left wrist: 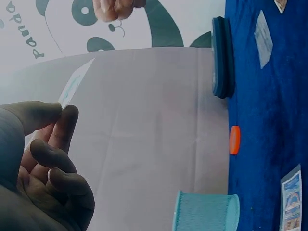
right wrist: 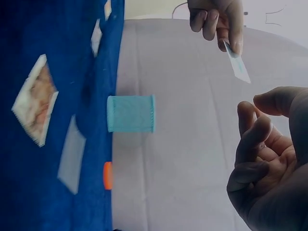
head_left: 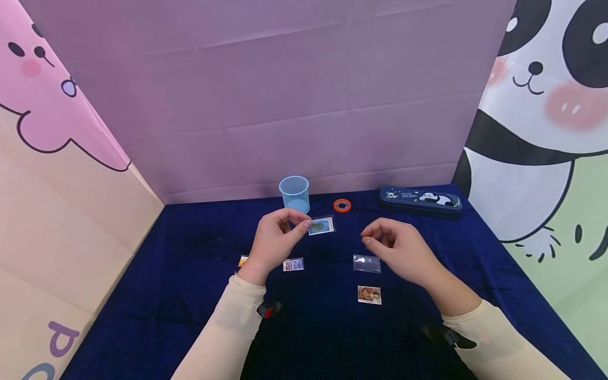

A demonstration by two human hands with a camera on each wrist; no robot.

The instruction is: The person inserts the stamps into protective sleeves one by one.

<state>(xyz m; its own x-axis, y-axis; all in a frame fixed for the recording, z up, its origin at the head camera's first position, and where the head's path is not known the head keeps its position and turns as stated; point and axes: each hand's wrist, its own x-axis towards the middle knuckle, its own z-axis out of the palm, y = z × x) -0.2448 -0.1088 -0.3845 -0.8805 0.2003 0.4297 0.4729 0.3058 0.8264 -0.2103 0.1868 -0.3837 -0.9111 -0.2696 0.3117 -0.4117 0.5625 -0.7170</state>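
Between thumb and index finger, my left hand (head_left: 277, 240) pinches a blue and green stamp (head_left: 322, 226) in a small clear sleeve, raised above the table. To its right, my right hand (head_left: 401, 248) hovers with loosely bent fingers. The right wrist view shows a gap between that thumb and index fingertip, with nothing held. Nearest below it lies a clear sleeve (head_left: 367, 264) with no picture visible inside. A brown stamp with a toothed edge (head_left: 369, 295) lies closer to me. Left of centre is a sleeved purple stamp (head_left: 293, 264); an orange one (head_left: 243, 260) is mostly hidden by my left hand.
A light blue cup (head_left: 294, 195) stands at the back of the dark blue cloth (head_left: 190, 295). Beside it lies an orange tape roll (head_left: 342, 206). A navy panda pencil case (head_left: 420, 201) sits at the back right. Printed panels enclose the table's sides and back.
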